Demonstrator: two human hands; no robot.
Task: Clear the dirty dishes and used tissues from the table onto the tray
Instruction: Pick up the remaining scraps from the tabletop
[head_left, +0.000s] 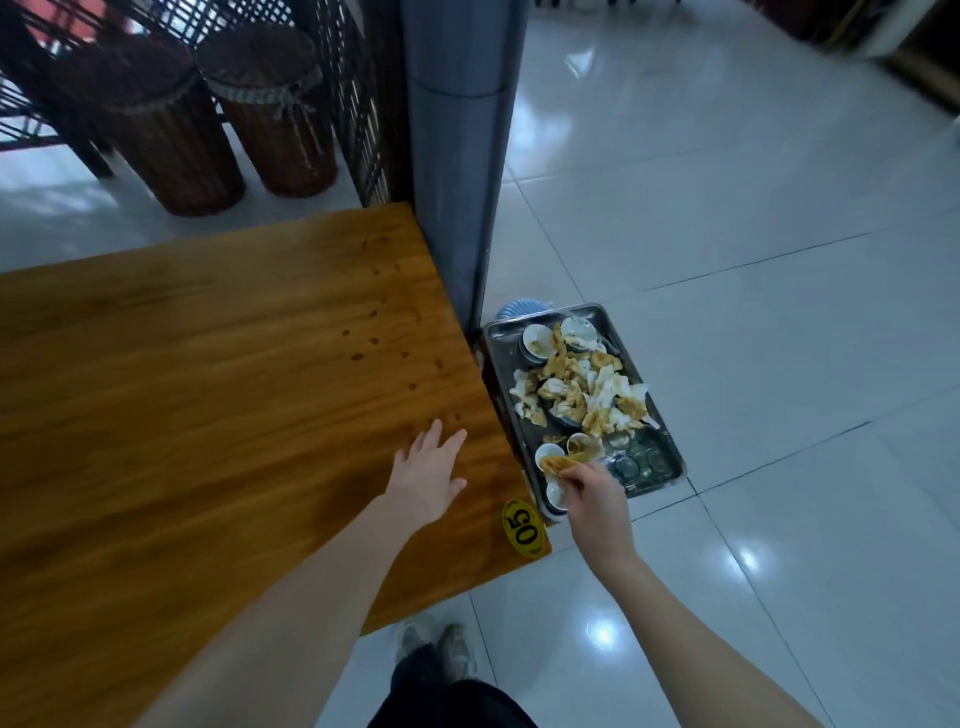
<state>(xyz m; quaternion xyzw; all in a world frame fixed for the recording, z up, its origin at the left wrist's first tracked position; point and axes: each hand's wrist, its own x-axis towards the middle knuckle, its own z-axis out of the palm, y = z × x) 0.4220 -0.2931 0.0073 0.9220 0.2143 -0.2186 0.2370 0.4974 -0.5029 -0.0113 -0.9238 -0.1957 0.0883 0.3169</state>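
Tissue (558, 462), stained orange, was pinched in the right hand (597, 499) fingertips above the tray (655, 484), which sat beside the table (208, 389) edge, heaped with bowls (537, 340) and crumpled tissues (597, 395). The left hand (428, 470) lay flat on the table, fingers straight and spread.

Single head-worn wide-angle view, looking forward and steeply down from a standing person's eye level. Both forearms enter from the lower edge. The left hand (428, 470) sits near centre over the counter (208, 389), and the right hand (592, 493) reaches above the tray (674, 452) just beyond the counter's edge.
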